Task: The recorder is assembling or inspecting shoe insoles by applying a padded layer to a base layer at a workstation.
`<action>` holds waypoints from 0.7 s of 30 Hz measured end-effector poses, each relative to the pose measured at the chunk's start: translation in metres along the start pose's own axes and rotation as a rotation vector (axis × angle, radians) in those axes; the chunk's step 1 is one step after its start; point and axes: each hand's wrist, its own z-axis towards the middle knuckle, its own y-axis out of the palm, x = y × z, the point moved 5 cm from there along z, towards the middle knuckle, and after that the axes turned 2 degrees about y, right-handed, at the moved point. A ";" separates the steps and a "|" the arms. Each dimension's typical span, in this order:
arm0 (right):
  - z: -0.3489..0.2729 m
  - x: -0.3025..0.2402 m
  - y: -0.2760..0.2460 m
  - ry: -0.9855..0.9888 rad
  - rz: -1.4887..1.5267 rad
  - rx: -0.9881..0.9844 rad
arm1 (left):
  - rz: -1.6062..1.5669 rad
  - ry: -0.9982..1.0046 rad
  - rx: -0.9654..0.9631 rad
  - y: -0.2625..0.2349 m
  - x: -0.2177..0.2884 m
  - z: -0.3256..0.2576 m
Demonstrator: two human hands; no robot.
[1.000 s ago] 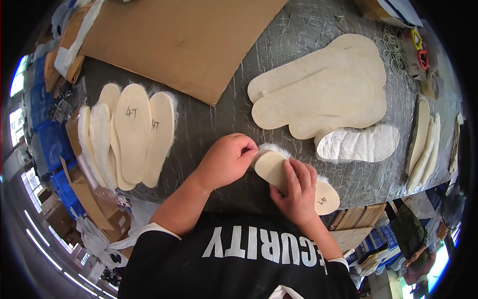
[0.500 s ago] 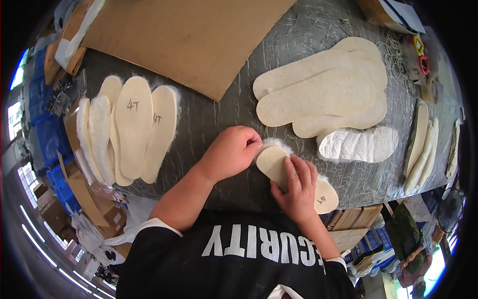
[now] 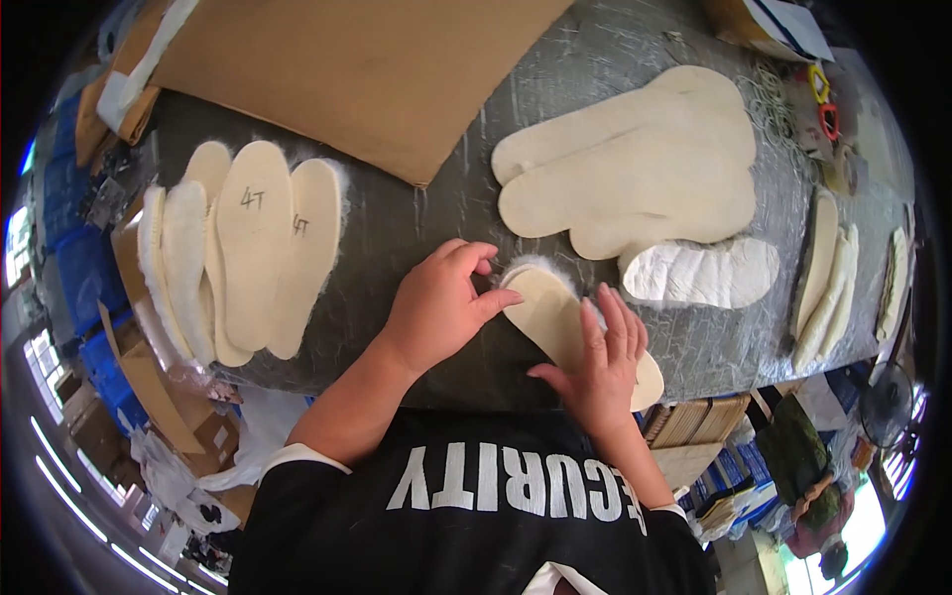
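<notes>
A cream insole (image 3: 543, 315) with white fleece showing along its edge lies slantwise on the table in front of me, felt side up. My left hand (image 3: 428, 305) is at its far left end, thumb tip by the edge and thumb apart from the bent fingers. Over the insole's right side is my right hand (image 3: 607, 369), fingers stretched and thumb spread, gripping nothing. A rounded cream end (image 3: 648, 385) shows beyond that hand; whether it belongs to the same insole is hidden.
Several fleece insoles (image 3: 260, 248) lie overlapping at the left. Larger cream insoles (image 3: 635, 164) are piled at the far right, with a white crinkled insole (image 3: 699, 275) beside them. Brown cardboard (image 3: 347, 79) covers the far side. Scissors (image 3: 826, 104) and string (image 3: 775, 109) lie at right.
My right hand has loosened from the insole and its fingers have stretched out. My left thumb and fingers have parted from their pinch. More of the insole's felt side shows.
</notes>
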 end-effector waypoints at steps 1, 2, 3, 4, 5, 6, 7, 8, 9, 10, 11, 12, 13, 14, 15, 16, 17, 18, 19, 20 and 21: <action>-0.010 0.006 -0.006 0.042 -0.079 0.010 | -0.009 0.017 -0.017 0.004 0.003 -0.001; -0.021 0.012 -0.009 0.082 -0.153 0.019 | 0.181 0.231 0.108 0.001 0.012 -0.004; -0.033 0.022 -0.007 0.106 -0.212 0.021 | 0.366 0.447 0.237 0.000 0.023 -0.011; -0.041 0.026 -0.008 0.125 -0.231 0.023 | 0.350 0.463 0.222 0.005 0.025 -0.014; -0.047 0.029 -0.009 0.156 -0.255 0.000 | 0.425 0.589 0.155 0.013 0.033 -0.020; -0.053 0.032 -0.009 0.187 -0.278 -0.022 | 0.500 0.717 0.089 0.022 0.039 -0.027; -0.055 0.033 -0.007 0.196 -0.279 -0.049 | 0.599 0.699 -0.035 0.038 0.030 -0.035; -0.057 0.035 -0.006 0.211 -0.288 -0.042 | 0.593 0.716 -0.043 0.044 0.027 -0.036; -0.059 0.036 -0.003 0.204 -0.301 -0.054 | 0.652 0.728 -0.070 0.052 0.024 -0.037; -0.059 0.036 0.000 0.195 -0.310 -0.066 | 0.715 0.737 -0.096 0.057 0.020 -0.037; -0.058 0.036 0.001 0.195 -0.318 -0.078 | 0.733 0.686 -0.150 0.061 0.014 -0.034; -0.057 0.037 -0.001 0.206 -0.318 -0.071 | 0.737 0.697 -0.157 0.062 0.012 -0.033; -0.056 0.036 0.001 0.184 -0.332 -0.109 | 0.764 0.680 -0.152 0.062 0.011 -0.033; -0.054 0.035 0.002 0.161 -0.345 -0.148 | 0.793 0.661 -0.146 0.063 0.010 -0.032; -0.051 0.033 -0.001 0.185 -0.252 -0.177 | 0.795 0.644 -0.158 0.063 0.011 -0.031; -0.047 0.032 -0.005 0.188 -0.247 -0.174 | 0.801 0.645 -0.161 0.062 0.012 -0.030; -0.044 0.032 -0.007 0.197 -0.212 -0.212 | 0.795 0.637 -0.171 0.061 0.012 -0.028; -0.042 0.032 -0.008 0.205 -0.178 -0.250 | 0.790 0.627 -0.180 0.060 0.013 -0.027; -0.039 0.031 -0.014 0.195 -0.113 -0.149 | 0.689 0.589 -0.118 0.053 0.016 -0.026; -0.036 0.029 -0.020 0.191 -0.107 -0.143 | 0.699 0.588 -0.116 0.049 0.015 -0.026; -0.035 0.029 -0.026 0.217 -0.044 -0.201 | 0.575 0.592 -0.050 0.041 0.014 -0.026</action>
